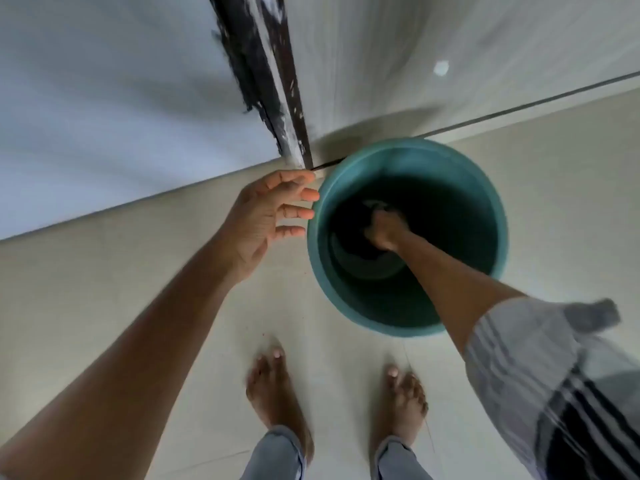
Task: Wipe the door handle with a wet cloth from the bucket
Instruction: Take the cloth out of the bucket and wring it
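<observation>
**Right hand down in the bucket, cloth grip unclear**

While the frame is smeared with motion blur, I can still place the main parts. My right hand [382, 232] is deep inside the teal bucket [485, 202], fingers curled down onto a dark mass at the bottom that I take to be the cloth [349, 221]. Can't tell whether it's actually gripped or just pressed: the fingertips are lost in the dark, and the forearm covers the near-right part of the bucket floor. Water level not readable either (interior is nearly black, only a pale arc low on the left inside wall).

My left hand [266, 216] is outside the bucket, just beside its left rim, fingers spread and slightly bent, holding nothing. Whether the fingertips touch the rim, I can't say; they look just short of it.

Door handle is out of view. Only the lower part of the door [450, 46] shows, top right, with the dark, paint-streaked frame edge [266, 64] beside it and a pale wall [86, 98] to the left. Bucket stands on the light tiled floor [104, 271] right at the foot of the door, near the frame.

Bare feet [273, 386] at the bottom, grey trouser cuffs cut off by the frame. Striped sleeve [554, 375] fills the lower right corner.
</observation>
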